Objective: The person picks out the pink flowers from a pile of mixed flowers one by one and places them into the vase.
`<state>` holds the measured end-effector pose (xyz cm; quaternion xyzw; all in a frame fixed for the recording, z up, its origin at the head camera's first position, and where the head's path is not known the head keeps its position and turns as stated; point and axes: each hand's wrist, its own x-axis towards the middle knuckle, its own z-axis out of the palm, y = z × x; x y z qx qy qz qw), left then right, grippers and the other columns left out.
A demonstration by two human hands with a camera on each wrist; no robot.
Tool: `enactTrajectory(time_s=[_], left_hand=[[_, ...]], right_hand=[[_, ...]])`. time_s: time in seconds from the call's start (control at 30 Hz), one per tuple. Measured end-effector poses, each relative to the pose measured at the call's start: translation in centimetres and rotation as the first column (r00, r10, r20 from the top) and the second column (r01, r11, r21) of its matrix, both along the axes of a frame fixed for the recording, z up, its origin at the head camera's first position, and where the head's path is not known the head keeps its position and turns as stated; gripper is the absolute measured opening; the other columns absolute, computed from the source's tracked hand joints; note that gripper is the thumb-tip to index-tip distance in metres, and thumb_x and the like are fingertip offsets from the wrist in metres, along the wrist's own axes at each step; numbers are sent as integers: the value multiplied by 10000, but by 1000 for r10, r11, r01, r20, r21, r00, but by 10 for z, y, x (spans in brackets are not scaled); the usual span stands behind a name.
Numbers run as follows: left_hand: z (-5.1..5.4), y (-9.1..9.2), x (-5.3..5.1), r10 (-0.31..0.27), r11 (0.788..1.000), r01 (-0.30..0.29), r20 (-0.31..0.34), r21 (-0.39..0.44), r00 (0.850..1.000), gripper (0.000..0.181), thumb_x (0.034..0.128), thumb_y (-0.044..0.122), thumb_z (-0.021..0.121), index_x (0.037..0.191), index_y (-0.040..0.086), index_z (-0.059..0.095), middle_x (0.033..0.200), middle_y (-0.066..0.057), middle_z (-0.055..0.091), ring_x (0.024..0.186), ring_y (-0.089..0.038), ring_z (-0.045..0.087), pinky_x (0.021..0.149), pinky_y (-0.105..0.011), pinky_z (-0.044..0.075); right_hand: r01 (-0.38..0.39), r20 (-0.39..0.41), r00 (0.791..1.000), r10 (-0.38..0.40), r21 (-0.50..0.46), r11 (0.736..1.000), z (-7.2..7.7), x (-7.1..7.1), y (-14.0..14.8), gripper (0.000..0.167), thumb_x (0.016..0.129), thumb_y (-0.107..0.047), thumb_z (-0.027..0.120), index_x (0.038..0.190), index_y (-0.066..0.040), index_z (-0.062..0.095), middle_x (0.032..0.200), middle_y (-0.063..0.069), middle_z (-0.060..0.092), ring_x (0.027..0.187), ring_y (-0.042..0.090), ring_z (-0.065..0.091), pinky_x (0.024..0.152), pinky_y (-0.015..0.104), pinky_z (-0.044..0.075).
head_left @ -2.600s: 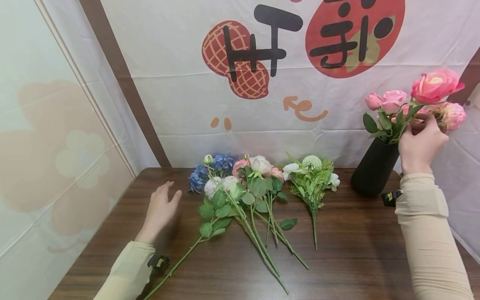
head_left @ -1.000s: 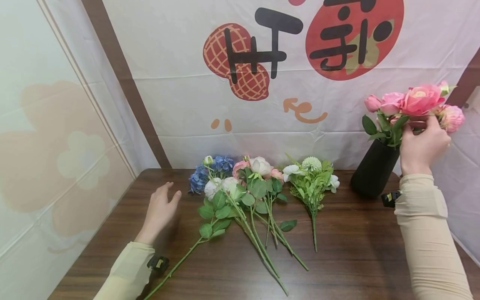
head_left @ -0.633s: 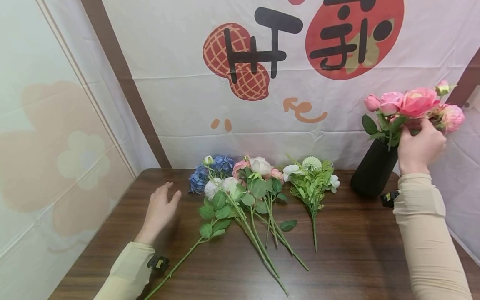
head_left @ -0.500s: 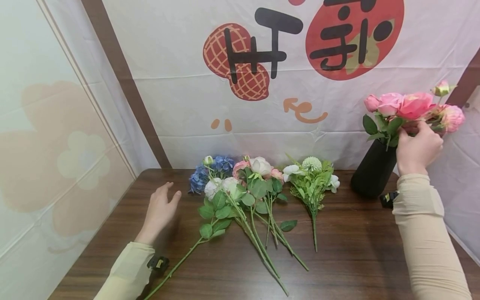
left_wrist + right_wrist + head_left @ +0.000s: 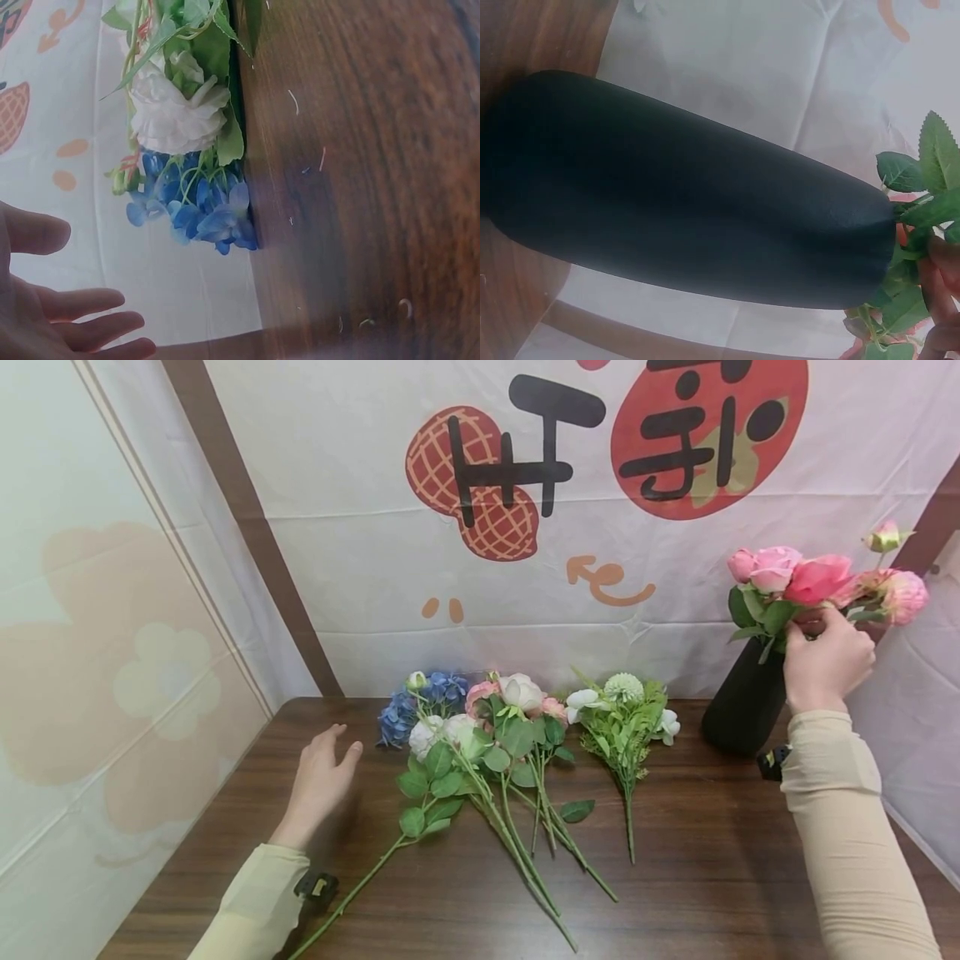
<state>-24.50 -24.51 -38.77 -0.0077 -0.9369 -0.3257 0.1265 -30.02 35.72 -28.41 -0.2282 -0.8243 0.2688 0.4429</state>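
Pink rose (image 5: 819, 579) pinched, right grip (image 5: 828, 664) | at black vase (image 5: 742, 702) | left grip (image 5: 322, 777), fingers apart (table's back edge (image 5: 352, 702) near)

The vase (image 5: 745, 702) has a smooth, matt black surface, whether ceramic or plastic cannot be told, and the pink roses (image 5: 821, 578) rising from it look like thin, soft cloth, with faintly waxy, veined green leaves (image 5: 937, 150). Under the vase, the bench (image 5: 690, 893) shows dark wood grain with a smooth, slightly glossy finish, and the blue flowers (image 5: 397, 718) well left of the vase have cloth-like petals. Behind the vase hangs a creased, matt white cloth (image 5: 360, 568); near it, the sleeve (image 5: 847, 810) is thin, finely wrinkled fabric.
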Motion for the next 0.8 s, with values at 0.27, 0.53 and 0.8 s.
enactTrajectory(time_s=[0.27,0.53,0.8], left_hand=[[-1,0,-1,-1,1000,1,-1,-2,1000,537,987,245,427,1403,-84,343,1465,-313,301,1344,-497,238,1099,-593,199],[-1,0,-1,-1,1000,1,-10,-3,1000,537,983,243,432,1399,-86,348,1461,-314,308,1338,-501,244,1095,-593,205],[-1,-1,-2,-5,1000,5,-11,-5,1000,539,989,252,425,1398,-89,347,1463,-317,302,1341,-504,238,1097,-596,198]], right_hand=[[-18,19,1000,18,7,1000,-8,2,0,240,881,-256,558,1003,-105,699,1006,160,692,1009,464,550,848,576,363],[-4,32,999,4,6,1000,-10,2,-1,247,892,-269,553,984,-105,713,1008,156,690,1012,457,554,842,576,366],[13,30,999,-14,26,1000,-12,3,-1,250,887,-251,542,978,-103,722,994,153,701,986,438,569,830,562,366]])
